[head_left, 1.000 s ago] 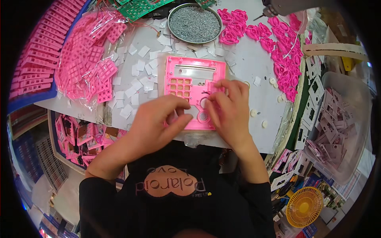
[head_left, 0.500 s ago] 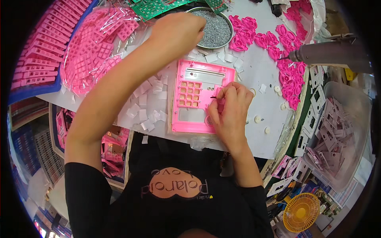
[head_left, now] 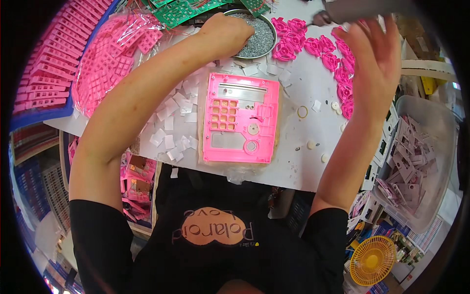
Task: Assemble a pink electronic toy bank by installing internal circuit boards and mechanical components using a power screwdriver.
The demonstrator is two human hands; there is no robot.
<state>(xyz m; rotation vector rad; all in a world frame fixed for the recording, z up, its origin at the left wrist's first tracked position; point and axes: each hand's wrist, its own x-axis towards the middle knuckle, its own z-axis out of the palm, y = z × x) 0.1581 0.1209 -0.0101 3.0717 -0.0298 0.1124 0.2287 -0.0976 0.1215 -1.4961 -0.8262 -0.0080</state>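
Note:
My left hand [head_left: 227, 35] is closed, with its fingertips at the near left part of a round metal dish [head_left: 258, 38] full of small silver screws. What they pinch is hidden. My right hand [head_left: 374, 61] is raised at the upper right, blurred, its fingers just beneath a grey electric screwdriver [head_left: 364, 10]; whether they grip it I cannot make out. Between my arms lies a pink plastic housing [head_left: 268, 139], inner side up, with keypad openings, a white disc [head_left: 253, 128] and a dark curved piece [head_left: 255, 117]. Neither hand touches the housing.
White paper pieces [head_left: 169, 122] lie around the housing. Pink ring-shaped parts [head_left: 293, 41] are spread at the back right. Bagged pink keypads [head_left: 105, 63], a blue tray [head_left: 39, 112] and green circuit boards [head_left: 183, 12] stand leftward. A clear bin [head_left: 416, 196] is at right.
My right hand has left the housing and risen to the upper right. The screwdriver has shifted up and away. My left hand stays at the screw dish.

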